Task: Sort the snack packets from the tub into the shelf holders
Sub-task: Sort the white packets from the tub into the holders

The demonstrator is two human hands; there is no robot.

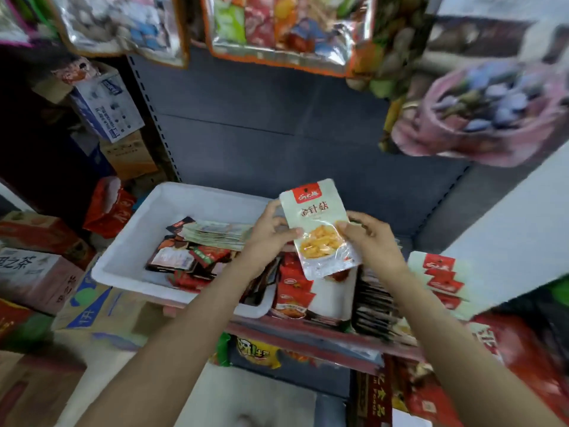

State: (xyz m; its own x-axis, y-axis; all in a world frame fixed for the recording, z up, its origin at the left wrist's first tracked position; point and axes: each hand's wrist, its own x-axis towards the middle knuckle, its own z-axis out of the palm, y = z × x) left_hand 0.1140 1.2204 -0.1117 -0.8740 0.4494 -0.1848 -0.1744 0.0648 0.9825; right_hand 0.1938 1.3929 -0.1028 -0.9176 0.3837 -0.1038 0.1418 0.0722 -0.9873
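- Head view looks down at a grey metal shelf (308, 329) with a pink front edge, backed by a dark grey panel.
- Both bare hands hold up one pale green snack packet with a red top band and a picture of yellow food (318, 228), above the shelf and just right of the tub.
- Left hand (271, 231) pinches the packet's left edge, thumb on the front and fingers curled behind.
- Right hand (371, 237) pinches the packet's right edge the same way, thumb pressed on the front.
- White rectangular plastic tub (129, 241) sits on the left part of the shelf, partly overhanging the cardboard boxes beside it.
- Mixed loose packets in red, black and pale green (197, 251) lie in a heap inside the tub, some stacked in a leaning row.
- Row of red-and-white packets standing on edge (294, 291) fills a holder just right of the tub, under the held packet.
- Row of dark packets on edge (374, 306) stands next to them, further right.
- More pale green packets with red bands (440, 277) stand at the far right of the shelf.
- Large clear bags of assorted sweets (286, 29) hang overhead.
- Printed cardboard boxes (40, 272) are stacked at the left.
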